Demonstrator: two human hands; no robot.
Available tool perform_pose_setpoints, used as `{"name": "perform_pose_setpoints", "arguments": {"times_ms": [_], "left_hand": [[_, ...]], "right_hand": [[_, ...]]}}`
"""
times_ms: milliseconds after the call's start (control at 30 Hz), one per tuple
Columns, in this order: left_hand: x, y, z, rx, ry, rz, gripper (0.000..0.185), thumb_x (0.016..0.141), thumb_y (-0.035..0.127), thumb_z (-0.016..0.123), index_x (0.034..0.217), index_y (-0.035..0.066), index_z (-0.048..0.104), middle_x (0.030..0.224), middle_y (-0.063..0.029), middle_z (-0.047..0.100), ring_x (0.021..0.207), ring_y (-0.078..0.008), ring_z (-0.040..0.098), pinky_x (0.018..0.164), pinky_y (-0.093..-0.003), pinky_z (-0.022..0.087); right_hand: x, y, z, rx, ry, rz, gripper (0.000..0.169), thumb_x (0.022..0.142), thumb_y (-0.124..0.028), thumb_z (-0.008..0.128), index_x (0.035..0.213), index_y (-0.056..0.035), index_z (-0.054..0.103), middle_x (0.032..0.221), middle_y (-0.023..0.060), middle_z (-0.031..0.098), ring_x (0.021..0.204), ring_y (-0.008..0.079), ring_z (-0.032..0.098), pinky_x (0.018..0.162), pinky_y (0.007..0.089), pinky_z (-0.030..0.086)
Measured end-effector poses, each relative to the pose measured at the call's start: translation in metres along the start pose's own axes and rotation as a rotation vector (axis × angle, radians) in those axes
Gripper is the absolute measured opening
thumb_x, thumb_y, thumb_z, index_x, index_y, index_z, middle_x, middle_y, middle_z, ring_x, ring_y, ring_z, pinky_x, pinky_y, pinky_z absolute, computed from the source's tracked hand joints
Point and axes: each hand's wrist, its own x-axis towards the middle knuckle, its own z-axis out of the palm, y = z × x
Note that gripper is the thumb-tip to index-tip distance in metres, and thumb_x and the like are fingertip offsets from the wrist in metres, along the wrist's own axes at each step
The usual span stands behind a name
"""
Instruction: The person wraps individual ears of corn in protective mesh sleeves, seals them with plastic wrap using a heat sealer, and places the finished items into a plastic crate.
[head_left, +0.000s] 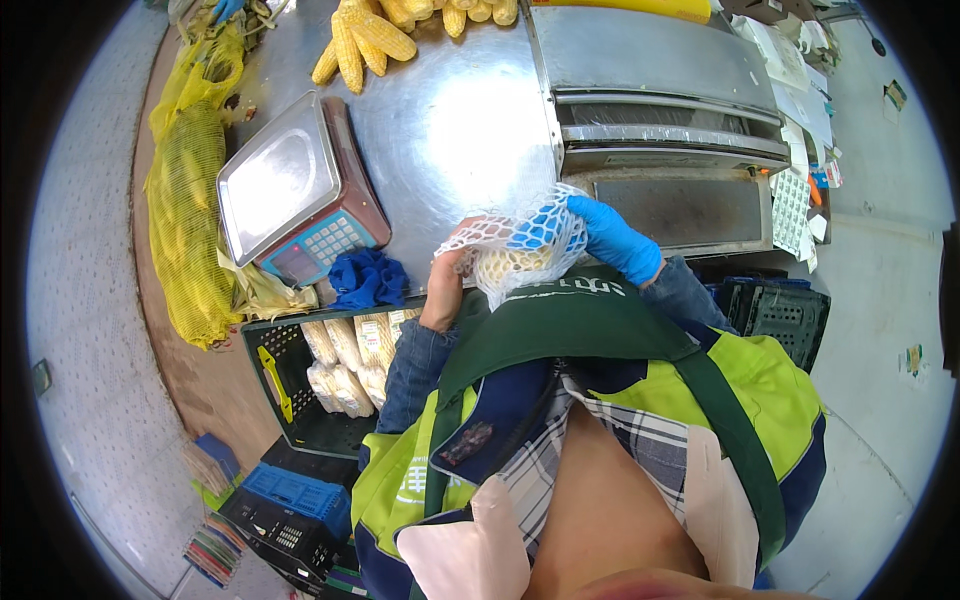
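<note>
A white foam mesh net is stretched between my hands, close to the front of the green apron. Inside it a pale yellow item shows through the mesh, probably corn; the net hides most of it. My left hand, bare, grips the net's left side, with its fingertips partly behind the mesh. On the right side, my right hand in a blue glove holds the net, some of its fingers inside or behind the mesh. A steel tabletop lies beyond both hands.
A digital scale stands left, beside a crumpled blue cloth and a yellow mesh sack. Corn cobs lie at the back. A wrapping machine is right. Packed corn fills part of a dark crate. Another person's gloved hand shows top left.
</note>
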Motion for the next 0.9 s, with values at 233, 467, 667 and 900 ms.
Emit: {"name": "perform_pose_setpoints", "arguments": {"times_ms": [233,467,667,900], "left_hand": [[0.008,0.008,-0.01,-0.013,-0.066,-0.276,0.047,0.093,0.02,0.038,0.12,-0.012,0.057,0.121,-0.0204,0.064,0.11,-0.0284,0.062,0.1,-0.0359,0.046],[0.014,-0.003,-0.038,-0.506,-0.171,-0.301,0.047,0.092,0.022,0.038,0.118,-0.012,0.058,0.12,-0.0244,0.062,0.112,-0.0342,0.06,0.103,-0.0453,0.043],[0.026,-0.004,-0.025,-0.413,-0.155,-0.179,0.049,0.095,0.024,0.039,0.125,-0.012,0.052,0.123,-0.0217,0.061,0.113,-0.0304,0.06,0.102,-0.0436,0.044],[0.041,-0.027,-0.04,-0.663,0.255,-0.444,0.041,0.096,0.022,0.038,0.12,-0.006,0.057,0.114,-0.0181,0.065,0.104,-0.0294,0.063,0.1,-0.0424,0.047]], "right_hand": [[0.015,0.016,-0.009,0.474,-0.272,0.059,0.045,0.101,-0.031,0.046,0.131,0.0025,0.053,0.126,0.0165,0.061,0.114,0.0272,0.061,0.103,0.0395,0.046],[0.008,0.004,0.01,0.244,0.041,0.171,0.039,0.098,-0.027,0.051,0.126,0.0008,0.057,0.118,0.0132,0.066,0.106,0.024,0.065,0.099,0.0362,0.049],[0.006,-0.008,-0.002,0.002,-0.104,0.282,0.036,0.095,-0.026,0.057,0.118,0.001,0.063,0.113,0.0136,0.068,0.098,0.0199,0.067,0.091,0.0328,0.053],[0.012,0.041,-0.001,-0.442,0.082,-0.4,0.041,0.094,-0.024,0.061,0.126,0.0,0.055,0.117,0.0106,0.065,0.11,0.0182,0.061,0.098,0.0327,0.049]]}}
